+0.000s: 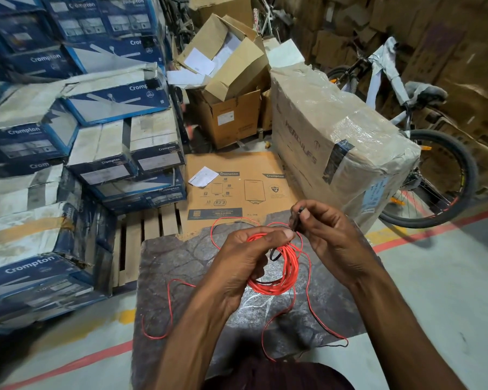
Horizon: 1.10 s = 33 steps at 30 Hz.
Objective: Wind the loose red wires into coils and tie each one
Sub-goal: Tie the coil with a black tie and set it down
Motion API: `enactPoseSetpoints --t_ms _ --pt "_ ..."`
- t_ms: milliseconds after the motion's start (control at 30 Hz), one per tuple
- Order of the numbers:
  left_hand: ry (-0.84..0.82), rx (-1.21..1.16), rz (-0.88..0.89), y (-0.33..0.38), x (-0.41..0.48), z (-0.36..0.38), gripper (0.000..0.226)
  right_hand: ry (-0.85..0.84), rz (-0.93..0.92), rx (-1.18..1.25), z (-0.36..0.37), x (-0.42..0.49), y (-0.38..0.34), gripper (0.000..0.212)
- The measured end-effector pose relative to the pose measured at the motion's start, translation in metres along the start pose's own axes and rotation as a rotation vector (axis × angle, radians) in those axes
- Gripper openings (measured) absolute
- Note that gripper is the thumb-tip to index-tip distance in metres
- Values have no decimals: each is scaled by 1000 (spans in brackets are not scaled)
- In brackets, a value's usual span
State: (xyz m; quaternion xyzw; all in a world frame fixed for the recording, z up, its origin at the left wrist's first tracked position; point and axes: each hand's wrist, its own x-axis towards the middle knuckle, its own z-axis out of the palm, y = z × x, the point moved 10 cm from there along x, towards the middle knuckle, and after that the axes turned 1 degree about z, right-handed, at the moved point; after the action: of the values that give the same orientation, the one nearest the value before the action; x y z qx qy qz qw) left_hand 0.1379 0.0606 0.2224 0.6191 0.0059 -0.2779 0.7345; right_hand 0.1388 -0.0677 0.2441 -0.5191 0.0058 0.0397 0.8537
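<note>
A coil of red wire [283,273] hangs in front of me over a dark patterned mat [178,266]. My left hand [245,260] grips the coil near its top, thumb pressed along the strands. My right hand [327,235] pinches a thin black tie [297,218] just above the coil; a black loop of it shows beside the coil's top. Loose red wire [169,308] trails over the mat to the left, and more loose red strands run down to the right, one ending in a dark tip.
Stacks of blue and white Crompton boxes [68,142] fill the left. A flat cardboard sheet [237,190] lies on a wooden pallet [141,235] beyond the mat. A large wrapped carton [335,142] and a bicycle [423,153] stand at right. Red floor lines cross the concrete.
</note>
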Motion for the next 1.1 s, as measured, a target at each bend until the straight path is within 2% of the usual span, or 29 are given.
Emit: enactPoseSetpoints --t_ms 67,367,533,600,700,800,1100 --pt "15 -16 -6 0 -1 -2 4 22 -2 -6 -3 0 2 42" --pt "24 -76 -12 0 0 -1 14 13 15 117 0 3 10 42" --pt "15 -84 11 3 0 1 4 -2 34 175 3 5 11 40" --pt "13 -82 19 3 1 1 9 4 38 196 3 5 11 40" --pt "15 -79 24 4 1 1 15 -2 47 177 4 5 12 39" --pt "12 -68 24 6 1 2 5 2 48 169 5 5 13 40" --pt "44 -37 -3 5 -2 -3 14 5 21 121 2 7 10 40"
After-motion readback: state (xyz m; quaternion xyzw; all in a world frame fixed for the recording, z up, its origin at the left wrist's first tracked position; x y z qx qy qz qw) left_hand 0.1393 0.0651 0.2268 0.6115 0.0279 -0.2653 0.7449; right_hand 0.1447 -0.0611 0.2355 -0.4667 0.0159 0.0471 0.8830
